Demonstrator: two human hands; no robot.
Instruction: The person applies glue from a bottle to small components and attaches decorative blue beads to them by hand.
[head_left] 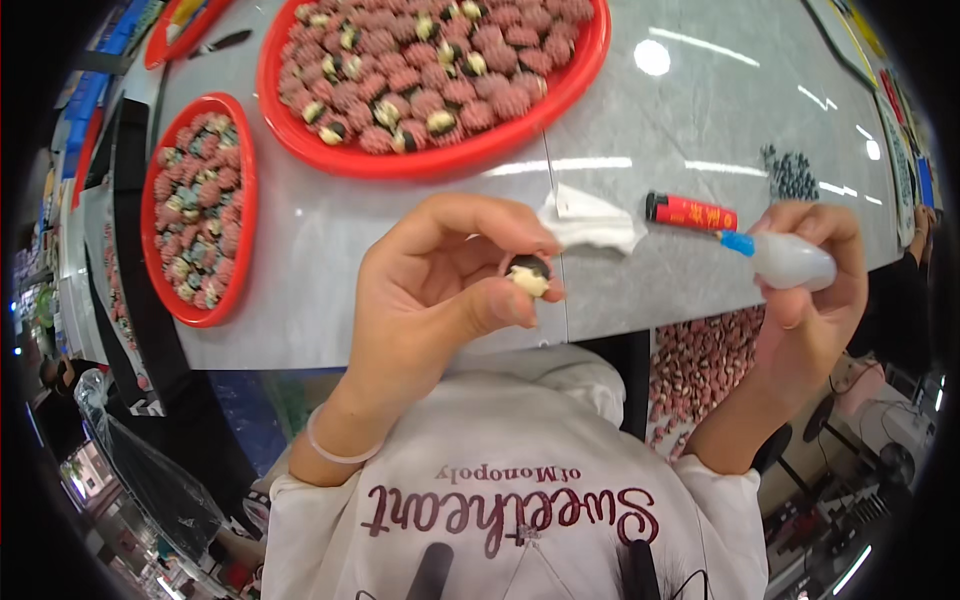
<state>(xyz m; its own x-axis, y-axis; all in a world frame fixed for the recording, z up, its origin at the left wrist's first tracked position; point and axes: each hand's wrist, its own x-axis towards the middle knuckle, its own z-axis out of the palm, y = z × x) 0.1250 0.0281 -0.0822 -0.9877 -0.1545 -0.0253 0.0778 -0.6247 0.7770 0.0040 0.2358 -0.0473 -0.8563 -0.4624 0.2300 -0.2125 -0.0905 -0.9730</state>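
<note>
My left hand point(405, 285) is closed in a pinch, holding a small figure piece point(529, 278) with a dark top, a cream lower part and some pink at its edge. My right hand point(805, 325) grips a whitish translucent squeeze bottle point(797, 262) on its side. The bottle's blue nozzle point(738, 243) points left, toward the piece but well apart from it. Just beyond the nozzle, a red-and-black stick-shaped thing point(690, 212), possibly a lighter, lies on the table. A crumpled white tissue point(598, 222) rests between the two hands, farther back.
A large red tray point(430, 168) of pink, dark and cream pieces fills the far middle of the grey table point(690, 110). On the left stands a smaller red tray point(206, 318) of similar pieces. Small dark beads point(792, 175) lie far right. Many pink pieces point(705, 365) show below the table edge.
</note>
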